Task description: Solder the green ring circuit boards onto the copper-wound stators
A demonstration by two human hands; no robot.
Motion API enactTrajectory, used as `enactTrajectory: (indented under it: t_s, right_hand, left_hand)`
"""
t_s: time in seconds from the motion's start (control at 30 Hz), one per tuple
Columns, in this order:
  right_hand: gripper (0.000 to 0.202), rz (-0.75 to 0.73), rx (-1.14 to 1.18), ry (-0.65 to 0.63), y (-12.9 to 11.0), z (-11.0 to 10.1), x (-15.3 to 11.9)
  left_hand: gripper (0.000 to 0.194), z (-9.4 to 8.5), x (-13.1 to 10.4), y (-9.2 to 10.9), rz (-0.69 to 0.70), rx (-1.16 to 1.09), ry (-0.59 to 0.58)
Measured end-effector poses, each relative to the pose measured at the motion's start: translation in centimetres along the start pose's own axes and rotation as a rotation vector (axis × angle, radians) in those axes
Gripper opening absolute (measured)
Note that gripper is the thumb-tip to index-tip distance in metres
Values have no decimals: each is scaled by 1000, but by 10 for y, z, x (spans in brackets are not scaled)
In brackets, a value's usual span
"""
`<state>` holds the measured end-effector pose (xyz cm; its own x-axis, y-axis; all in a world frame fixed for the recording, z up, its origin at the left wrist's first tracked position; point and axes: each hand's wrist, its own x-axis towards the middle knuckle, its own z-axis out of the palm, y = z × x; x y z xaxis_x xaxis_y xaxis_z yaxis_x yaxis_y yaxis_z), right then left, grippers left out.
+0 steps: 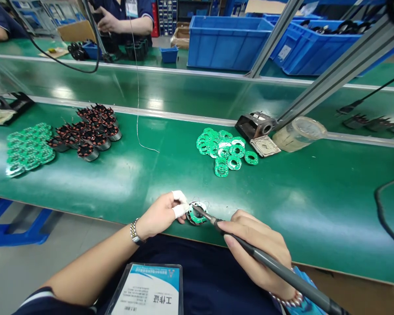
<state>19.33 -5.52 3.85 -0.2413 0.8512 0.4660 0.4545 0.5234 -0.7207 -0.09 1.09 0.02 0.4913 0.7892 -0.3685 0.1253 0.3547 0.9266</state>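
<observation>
A round green circuit board (pixel 202 216) lies near the table's front edge, with a dark rim beneath it and thin wires sticking up behind. My left hand (pixel 166 212), white coverings on its thumb and a finger, pinches the board's left side; whether a wire is also between the fingertips cannot be made out. In my right hand (pixel 258 245) is a soldering iron (pixel 249 248), held like a pen. Its tip touches or nearly touches the upper left of the board, close to my left fingertips. A thin strand of solder wire (pixel 138 105) hangs down to the table behind.
Loose green ring boards (pixel 221 148) lie ahead, beside a soldering iron stand (pixel 258 124) and a cloudy plastic tub (pixel 298 133). Copper-wound stators (pixel 88 131) and more boards (pixel 29 146) sit at left. Blue bins (pixel 226 43) and a co-worker's hand (pixel 110 21) are beyond the rail.
</observation>
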Motion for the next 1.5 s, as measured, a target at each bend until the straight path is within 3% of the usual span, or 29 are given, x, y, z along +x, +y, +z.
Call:
enactTrajectory:
  t_s: [0.4, 0.77, 0.9, 1.1, 1.13, 1.23, 1.3, 1.4, 1.47, 1.5]
  right_hand:
    - [26, -80, 13, -48, -1, -2, 2]
    - [28, -70, -71, 63, 1, -22, 2]
    - [19, -19, -297, 256, 33, -48, 8]
    - [21, 80, -752, 620, 120, -109, 40]
    - [25, 129, -803, 656, 133, -118, 45]
    - [27, 230, -799, 597, 152, -132, 55]
    - [24, 242, -728, 542, 144, -121, 54]
    - [16, 201, -572, 439, 104, -79, 41]
    - [11, 46, -374, 167, 71, -43, 28]
    - [19, -38, -280, 43, 57, -24, 20]
  left_hand:
    - [13, -1, 1, 0, -10, 16, -13]
    - [13, 0, 0, 1, -13, 29, -5]
    - [19, 1, 0, 1, -29, 64, 10]
    - [21, -1, -2, -1, -7, 105, 0]
    - [21, -2, -3, -1, -2, 117, 0]
    - [20, -6, -7, -1, 9, 148, -4]
    - [19, -6, -10, -1, 12, 151, -7]
    - [18, -5, -10, 0, 4, 135, 0]
    - [17, -4, -10, 0, -2, 124, 7]
    - [17, -4, -9, 0, -1, 123, 11]
